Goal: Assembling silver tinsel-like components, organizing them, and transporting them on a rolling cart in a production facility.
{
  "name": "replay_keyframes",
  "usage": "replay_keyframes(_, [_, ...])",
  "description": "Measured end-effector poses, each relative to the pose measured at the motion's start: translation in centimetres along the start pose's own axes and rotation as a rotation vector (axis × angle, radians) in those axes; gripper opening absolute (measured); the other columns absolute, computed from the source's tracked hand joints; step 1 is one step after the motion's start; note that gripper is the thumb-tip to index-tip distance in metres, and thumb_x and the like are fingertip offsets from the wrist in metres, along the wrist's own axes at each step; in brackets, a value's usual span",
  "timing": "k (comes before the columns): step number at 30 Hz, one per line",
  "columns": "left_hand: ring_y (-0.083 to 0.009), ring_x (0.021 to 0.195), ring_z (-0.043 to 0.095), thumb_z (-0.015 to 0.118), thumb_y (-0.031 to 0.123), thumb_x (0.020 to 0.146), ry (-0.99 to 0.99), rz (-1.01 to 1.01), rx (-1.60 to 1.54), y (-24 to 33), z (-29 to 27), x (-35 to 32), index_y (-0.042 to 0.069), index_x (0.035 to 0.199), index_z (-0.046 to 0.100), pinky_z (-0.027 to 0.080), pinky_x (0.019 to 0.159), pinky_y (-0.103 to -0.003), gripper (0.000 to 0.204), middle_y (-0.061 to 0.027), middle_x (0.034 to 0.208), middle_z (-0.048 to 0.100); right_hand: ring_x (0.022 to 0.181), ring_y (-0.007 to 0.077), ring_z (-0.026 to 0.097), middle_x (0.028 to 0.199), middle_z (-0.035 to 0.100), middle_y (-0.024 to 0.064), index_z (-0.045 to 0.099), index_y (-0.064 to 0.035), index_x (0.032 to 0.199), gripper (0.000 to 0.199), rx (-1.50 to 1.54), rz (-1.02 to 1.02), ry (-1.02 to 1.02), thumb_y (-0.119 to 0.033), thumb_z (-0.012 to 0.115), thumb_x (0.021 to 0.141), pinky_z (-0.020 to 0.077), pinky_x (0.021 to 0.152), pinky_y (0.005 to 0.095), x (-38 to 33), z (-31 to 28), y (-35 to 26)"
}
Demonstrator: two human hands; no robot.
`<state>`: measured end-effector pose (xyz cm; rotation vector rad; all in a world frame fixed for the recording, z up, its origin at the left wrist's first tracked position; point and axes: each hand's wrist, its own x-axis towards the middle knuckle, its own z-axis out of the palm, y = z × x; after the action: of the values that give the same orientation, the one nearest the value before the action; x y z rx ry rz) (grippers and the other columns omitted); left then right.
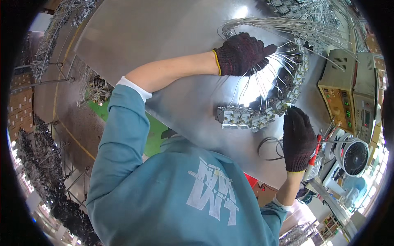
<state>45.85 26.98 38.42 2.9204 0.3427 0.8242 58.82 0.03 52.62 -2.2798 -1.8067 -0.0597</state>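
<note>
My left hand (244, 55), in a dark knitted glove with a yellow cuff, is closed round a bundle of thin white wires (262, 24). Their loose ends fan out below the fingers towards a curved row of small metal-cased parts (236, 117) on the metal table. At the near right end of that row is my right hand (298, 137), gloved alike. Its fingers are bent together at one of the parts, and what they pinch is hidden. Just right of this hand a red-handled tool (315, 151) shows; whether the hand touches it I cannot tell.
Two bench instruments (336, 104) with lit displays stand at the right, beyond the row. A small fan (355, 158) sits nearer. A dark cable (269, 147) loops on the metal tabletop (164, 33). More wired parts (287, 6) are heaped at the far right.
</note>
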Motion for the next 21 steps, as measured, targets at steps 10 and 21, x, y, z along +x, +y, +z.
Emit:
replay_keyframes(10, [-0.0339, 0.076, 0.07, 0.057, 0.041, 0.104, 0.042, 0.018, -0.041, -0.2, -0.4, 0.1, 0.007, 0.137, 0.06, 0.053, 0.071, -0.052, 0.047, -0.0162, 0.083, 0.069, 0.096, 0.021, 0.078, 0.109, 0.08, 0.0165, 0.077, -0.002, 0.119, 0.019, 0.263, 0.205, -0.04, -0.011, 0.075, 0.101, 0.0604, 0.085, 0.0362, 0.6, 0.0, 1.5])
replay_keyframes(21, [-0.0331, 0.084, 0.069, 0.058, 0.037, 0.101, -0.06, -0.006, -0.011, 0.4, -1.1, 0.4, 0.005, 0.136, 0.06, 0.053, 0.078, -0.051, 0.047, -0.0127, 0.089, 0.071, 0.098, 0.0331, 0.078, 0.117, 0.078, 0.0138, 0.078, -0.0089, 0.117, 0.021, 0.042, -0.064, -0.071, -0.01, 0.078, 0.096, 0.0613, 0.083, 0.0399, 1.0, -1.5, 1.1])
